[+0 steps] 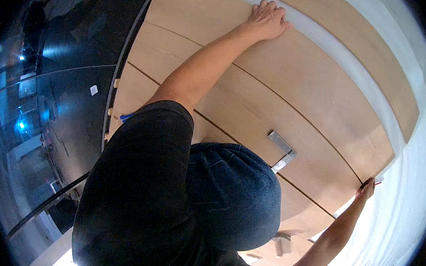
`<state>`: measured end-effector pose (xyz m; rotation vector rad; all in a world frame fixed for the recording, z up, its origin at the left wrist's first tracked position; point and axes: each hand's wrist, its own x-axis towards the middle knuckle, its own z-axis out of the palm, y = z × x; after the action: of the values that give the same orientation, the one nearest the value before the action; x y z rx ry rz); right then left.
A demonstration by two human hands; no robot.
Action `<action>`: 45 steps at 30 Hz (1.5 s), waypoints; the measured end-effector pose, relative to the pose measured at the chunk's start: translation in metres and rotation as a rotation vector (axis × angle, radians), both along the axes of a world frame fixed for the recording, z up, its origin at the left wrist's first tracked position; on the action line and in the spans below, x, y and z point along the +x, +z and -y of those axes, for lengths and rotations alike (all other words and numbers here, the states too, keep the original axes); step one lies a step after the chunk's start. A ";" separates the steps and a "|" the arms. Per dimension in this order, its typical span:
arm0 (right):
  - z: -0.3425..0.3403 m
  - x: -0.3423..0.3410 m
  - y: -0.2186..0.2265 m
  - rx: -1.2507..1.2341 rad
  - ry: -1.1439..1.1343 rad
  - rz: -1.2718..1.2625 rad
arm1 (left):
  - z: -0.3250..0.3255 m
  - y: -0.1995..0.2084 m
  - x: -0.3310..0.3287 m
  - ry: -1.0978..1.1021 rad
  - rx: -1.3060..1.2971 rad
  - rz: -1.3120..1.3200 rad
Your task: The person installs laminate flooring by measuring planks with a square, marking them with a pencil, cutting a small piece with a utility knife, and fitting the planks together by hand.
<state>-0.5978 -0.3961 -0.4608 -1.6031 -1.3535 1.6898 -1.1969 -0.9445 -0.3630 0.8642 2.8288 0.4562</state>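
Floor (243, 102), board (322, 77) slanting lengthwise down rightward, left fingers (263, 4) and right fingers (370, 184), grips unclear

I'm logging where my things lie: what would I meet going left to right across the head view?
White label, blue object, metal square, right grip.

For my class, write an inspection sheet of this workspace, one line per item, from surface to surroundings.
Surface: pale wood-look planks over white sheeting
Job's things: long plank; metal square lying on neighbouring planks
Clutter: small blue item at left; unclear object low in view
Hands: left hand curled at the long plank's far edge; right hand by its near right corner, grip unclear
Cables: nothing seen
Surroundings: dark glossy panel with reflections at left
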 end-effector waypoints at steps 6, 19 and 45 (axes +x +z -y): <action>0.004 -0.005 0.003 -0.015 -0.094 0.076 | 0.002 -0.009 -0.001 0.007 0.047 -0.035; 0.027 -0.025 0.016 0.053 -0.051 0.186 | 0.004 -0.020 -0.003 -0.001 0.045 -0.086; 0.007 0.002 -0.001 0.338 0.048 0.116 | 0.001 -0.069 -0.013 -0.033 -0.024 -0.117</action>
<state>-0.5961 -0.4032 -0.4614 -1.4990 -1.6453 1.3215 -1.2101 -0.9459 -0.4321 0.9617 2.9139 0.3775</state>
